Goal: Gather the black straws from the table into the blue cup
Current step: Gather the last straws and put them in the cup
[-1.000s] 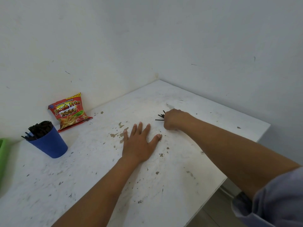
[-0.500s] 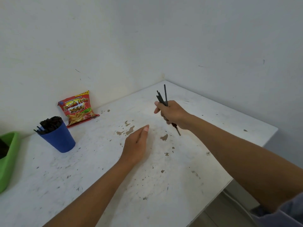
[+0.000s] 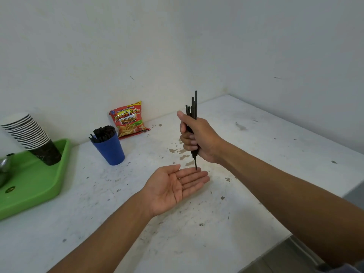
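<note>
My right hand (image 3: 199, 138) grips a bundle of several black straws (image 3: 192, 109), held upright above the white table (image 3: 246, 146). The lowest straw tip touches the fingers of my left hand (image 3: 173, 187), which lies palm up and open just below. The blue cup (image 3: 109, 148) stands to the left near the wall, with several black straws in it (image 3: 102, 132).
A red French fries snack bag (image 3: 128, 119) leans on the wall behind the cup. At the left edge lies a green tray (image 3: 39, 184) bearing a stack of paper cups (image 3: 31, 137) and a metal object (image 3: 4, 164). The table's right edge drops to the floor.
My right hand lifted the straws off the table and turned them upright. My left hand rose from flat on the table and turned palm up under the bundle. The view shifted right.
</note>
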Tool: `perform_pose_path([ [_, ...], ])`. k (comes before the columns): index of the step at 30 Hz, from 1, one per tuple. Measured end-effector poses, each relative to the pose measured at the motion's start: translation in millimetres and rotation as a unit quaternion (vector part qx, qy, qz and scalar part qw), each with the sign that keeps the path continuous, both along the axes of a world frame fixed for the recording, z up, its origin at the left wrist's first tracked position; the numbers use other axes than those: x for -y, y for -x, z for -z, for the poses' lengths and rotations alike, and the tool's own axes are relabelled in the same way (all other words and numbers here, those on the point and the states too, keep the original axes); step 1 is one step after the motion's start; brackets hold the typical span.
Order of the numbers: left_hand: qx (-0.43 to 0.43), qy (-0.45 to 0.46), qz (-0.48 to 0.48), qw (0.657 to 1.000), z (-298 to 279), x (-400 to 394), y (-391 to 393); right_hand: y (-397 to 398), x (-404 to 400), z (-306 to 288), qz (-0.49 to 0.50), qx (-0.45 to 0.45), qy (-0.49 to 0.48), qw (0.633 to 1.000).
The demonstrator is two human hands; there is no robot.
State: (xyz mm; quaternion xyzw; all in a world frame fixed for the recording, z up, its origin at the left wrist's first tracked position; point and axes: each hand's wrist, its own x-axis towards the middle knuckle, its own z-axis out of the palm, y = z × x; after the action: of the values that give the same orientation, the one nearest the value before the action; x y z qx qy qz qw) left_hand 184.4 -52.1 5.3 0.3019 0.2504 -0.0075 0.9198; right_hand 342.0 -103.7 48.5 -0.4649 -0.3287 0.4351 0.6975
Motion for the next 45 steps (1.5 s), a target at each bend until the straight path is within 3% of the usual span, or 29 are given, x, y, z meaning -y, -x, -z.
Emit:
perform_pose_path([
  [19,-0.019,-0.022,-0.051,0.998,0.5,-4.1,21.2,23.7,-3.6,5.4,-0.016,0.049,-0.011,0.999],
  [32,-0.012,-0.007,-0.064,0.998,7.4,-21.5,39.7,49.5,-22.6,16.3,-0.024,0.201,-0.011,0.979],
  [45,-0.005,0.002,-0.079,0.997,9.5,-33.4,48.8,57.7,-41.3,16.4,0.008,0.150,-0.031,0.988],
])
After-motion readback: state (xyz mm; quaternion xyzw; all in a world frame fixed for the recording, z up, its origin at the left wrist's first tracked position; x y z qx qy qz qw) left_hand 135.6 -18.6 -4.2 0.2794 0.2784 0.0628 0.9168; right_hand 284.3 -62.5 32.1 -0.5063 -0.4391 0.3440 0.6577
